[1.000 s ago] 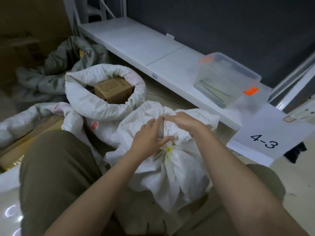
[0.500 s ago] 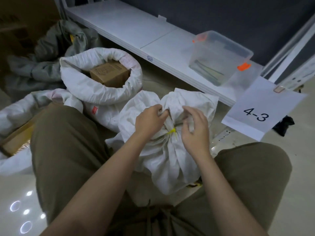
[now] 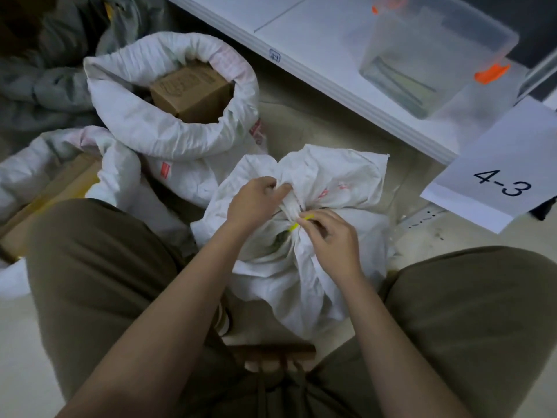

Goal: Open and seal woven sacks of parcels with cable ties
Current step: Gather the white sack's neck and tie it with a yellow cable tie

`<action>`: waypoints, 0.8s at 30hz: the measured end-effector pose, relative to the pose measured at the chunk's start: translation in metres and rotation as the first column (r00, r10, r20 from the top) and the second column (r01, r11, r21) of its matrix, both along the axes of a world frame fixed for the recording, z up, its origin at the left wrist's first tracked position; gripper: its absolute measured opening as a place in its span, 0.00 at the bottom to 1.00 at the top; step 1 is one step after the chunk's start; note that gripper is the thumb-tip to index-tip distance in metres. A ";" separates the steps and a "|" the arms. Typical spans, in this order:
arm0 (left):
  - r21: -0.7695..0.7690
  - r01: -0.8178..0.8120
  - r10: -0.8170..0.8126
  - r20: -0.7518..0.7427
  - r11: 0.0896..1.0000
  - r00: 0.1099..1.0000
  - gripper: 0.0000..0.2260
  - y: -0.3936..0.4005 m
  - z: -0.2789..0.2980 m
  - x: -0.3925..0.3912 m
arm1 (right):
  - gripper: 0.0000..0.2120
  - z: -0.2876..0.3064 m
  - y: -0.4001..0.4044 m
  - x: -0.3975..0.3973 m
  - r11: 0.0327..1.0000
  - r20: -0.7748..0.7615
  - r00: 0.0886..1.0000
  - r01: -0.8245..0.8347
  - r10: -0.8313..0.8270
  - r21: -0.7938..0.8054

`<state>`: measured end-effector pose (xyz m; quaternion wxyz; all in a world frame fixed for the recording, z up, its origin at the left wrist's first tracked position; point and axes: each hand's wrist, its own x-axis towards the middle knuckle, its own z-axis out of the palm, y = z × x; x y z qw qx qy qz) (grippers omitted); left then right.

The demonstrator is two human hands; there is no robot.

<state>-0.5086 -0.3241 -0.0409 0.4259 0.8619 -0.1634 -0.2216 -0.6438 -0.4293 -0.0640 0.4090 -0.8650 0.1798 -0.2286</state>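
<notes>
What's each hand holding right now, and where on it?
The left hand grips the white sack by its gathered neck; the right hand pinches the yellow cable tie around that neck.

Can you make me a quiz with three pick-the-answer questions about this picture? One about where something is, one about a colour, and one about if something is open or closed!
1. Where is the brown box?
A. Inside the open sack
B. On the white shelf
C. In the clear tub

2. What colour is the tie on the bunched sack?
A. Blue
B. Yellow
C. Black

3. How is the sack between the person's knees?
A. Wide open
C. Lying flat and empty
B. Gathered shut at the neck

Answers:
1. A: the brown box sits in the rolled-down open sack.
2. B: the tie is yellow, pinched by the right hand.
3. B: the bunched sack has its neck gathered, gripped by the left hand.
</notes>
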 end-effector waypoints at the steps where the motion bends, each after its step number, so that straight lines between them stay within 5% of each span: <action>1: 0.105 0.003 -0.010 0.068 0.994 0.998 0.18 -0.001 -0.002 -0.002 | 0.08 -0.003 -0.001 0.001 0.999 -0.028 1.000 0.015 -0.013 0.039; 3: 0.304 -0.104 -0.017 0.372 0.947 0.928 0.24 -0.001 -0.012 -0.007 | 0.11 -0.008 0.001 0.004 0.991 -0.056 0.997 0.062 -0.056 0.122; 5: 0.267 -0.212 -0.018 0.660 0.940 0.751 0.24 0.000 -0.015 -0.013 | 0.13 -0.014 0.003 0.007 0.975 -0.047 0.995 0.096 -0.088 0.201; 7: 0.167 -0.162 -0.031 0.783 0.973 0.621 0.15 0.004 -0.014 -0.019 | 0.14 -0.018 0.004 0.009 0.963 -0.047 0.992 0.124 -0.116 0.239; 11: 0.134 -0.036 -0.089 0.813 0.990 0.576 0.06 0.013 -0.014 -0.040 | 0.12 -0.015 0.005 0.014 0.935 -0.073 0.985 0.169 -0.153 0.313; 24: 0.202 -0.023 -0.137 0.739 0.979 0.660 0.10 0.005 -0.041 -0.057 | 0.13 -0.020 0.008 0.023 0.796 -0.189 0.935 0.355 -0.301 0.491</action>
